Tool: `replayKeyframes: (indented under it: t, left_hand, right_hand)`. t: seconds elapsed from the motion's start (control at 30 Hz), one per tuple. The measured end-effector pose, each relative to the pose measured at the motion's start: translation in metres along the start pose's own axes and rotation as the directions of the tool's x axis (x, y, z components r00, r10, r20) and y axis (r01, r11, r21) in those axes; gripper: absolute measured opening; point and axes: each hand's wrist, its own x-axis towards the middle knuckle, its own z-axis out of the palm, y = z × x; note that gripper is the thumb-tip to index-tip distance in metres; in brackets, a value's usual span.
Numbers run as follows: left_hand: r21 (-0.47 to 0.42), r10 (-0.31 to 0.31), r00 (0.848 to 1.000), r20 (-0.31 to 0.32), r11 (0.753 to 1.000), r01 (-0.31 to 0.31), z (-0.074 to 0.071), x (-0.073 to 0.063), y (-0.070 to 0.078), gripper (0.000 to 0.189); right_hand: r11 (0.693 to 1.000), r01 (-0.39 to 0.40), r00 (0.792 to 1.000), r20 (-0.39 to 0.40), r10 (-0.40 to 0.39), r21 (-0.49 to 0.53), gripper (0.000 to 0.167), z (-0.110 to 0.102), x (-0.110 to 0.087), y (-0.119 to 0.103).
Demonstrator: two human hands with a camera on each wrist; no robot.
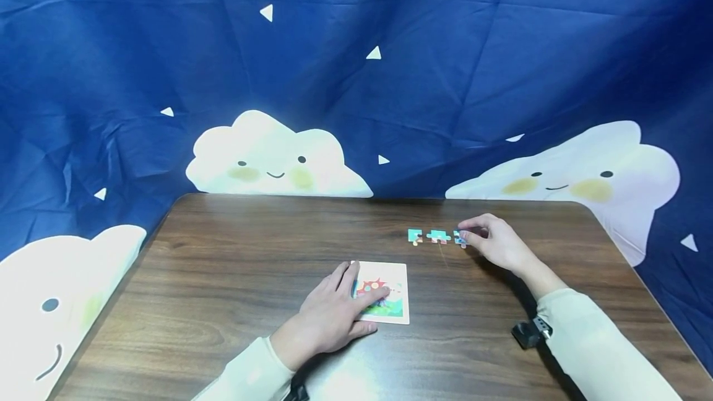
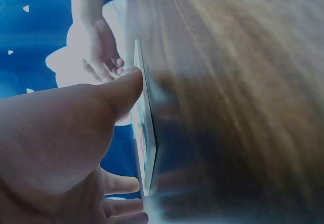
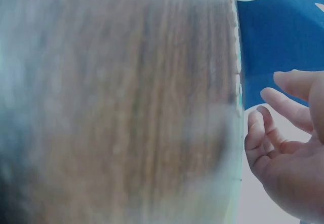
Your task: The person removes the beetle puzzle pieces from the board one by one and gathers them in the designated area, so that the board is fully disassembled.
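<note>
A small square puzzle board (image 1: 384,269) with a pale border lies flat, its picture showing a red spiky shape over green. My left hand (image 1: 333,314) rests on its left side, fingers stretched out and thumb along the near edge, hiding part of the picture. Three jigsaw pieces lie in a row farther back: a left piece (image 1: 414,235), a middle piece (image 1: 439,236) and a right piece (image 1: 457,240). At the right piece is my right hand (image 1: 498,247), fingertips partly covering it. In the right wrist view, thumb and forefinger stand apart with nothing between them.
The brown wooden table (image 1: 234,265) has rounded far corners. Behind it hangs a blue cloth (image 1: 334,79) printed with smiling white clouds. A black wrist camera (image 1: 526,334) is strapped on the right sleeve (image 1: 590,333).
</note>
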Motion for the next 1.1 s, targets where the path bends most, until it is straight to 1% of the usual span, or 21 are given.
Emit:
replayKeyframes:
  t: [0.1,0.23,0.4,0.53,0.77,0.97,1.1]
  left_hand:
    - [-0.006,-0.004,1.0,-0.012,1.0,0.004,0.0,-0.003,-0.001,0.061]
    - [0.001,-0.002,0.999,-0.039,1.0,0.002,0.001,-0.008,-0.003,0.062]
    - [0.032,0.027,0.995,-0.096,0.999,-0.024,0.004,-0.014,-0.006,0.059]
    - [0.031,0.037,0.992,-0.124,0.999,-0.034,0.007,-0.017,-0.008,0.058]
    - [0.028,0.034,0.993,-0.117,0.999,-0.031,0.007,-0.02,-0.008,0.059]
    - [0.024,0.036,0.994,-0.101,0.999,-0.034,0.005,-0.02,-0.008,0.059]
    - [0.023,0.042,0.995,-0.088,0.999,-0.04,0.006,-0.019,-0.009,0.059]
  right_hand:
    - [1.0,0.01,0.999,-0.032,-0.009,0.019,0.031,0.0,-0.003,-0.005]
    - [0.999,0.04,0.998,-0.057,-0.038,0.037,0.028,0.002,-0.007,-0.014]
    - [0.996,0.069,0.996,-0.057,-0.065,0.064,0.027,0.006,-0.012,-0.025]
    - [0.99,0.096,0.994,-0.057,-0.09,0.1,0.025,0.011,-0.014,-0.034]
    - [0.981,0.122,0.992,-0.026,-0.12,0.151,0.023,0.023,-0.016,-0.046]
    - [0.975,0.142,0.989,0.002,-0.145,0.172,0.02,0.033,-0.016,-0.06]
    - [0.972,0.142,0.988,0.033,-0.151,0.189,0.019,0.04,-0.016,-0.068]
